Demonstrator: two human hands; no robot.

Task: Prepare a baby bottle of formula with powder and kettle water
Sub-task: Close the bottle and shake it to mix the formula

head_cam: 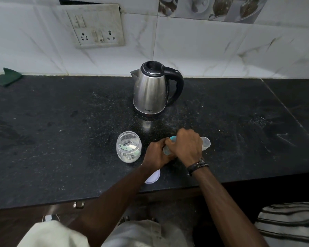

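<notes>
A baby bottle (167, 151) with a teal collar stands on the black counter (61, 139), mostly hidden between my hands. My left hand (156, 155) grips its body from the left. My right hand (185, 146) is closed over its top, covering the teal collar. A clear jar (128, 146) with white powder and a pale green scoop inside stands open just left of my hands. The steel kettle (151, 90) with a black handle stands behind, lid closed, spout to the left. A clear bottle cap (205, 143) lies right of my right hand.
A white lid (154, 177) lies on the counter near the front edge, partly under my left forearm. A green cloth (9, 76) sits at the far left by the tiled wall. A switch and socket panel (95, 26) is on the wall.
</notes>
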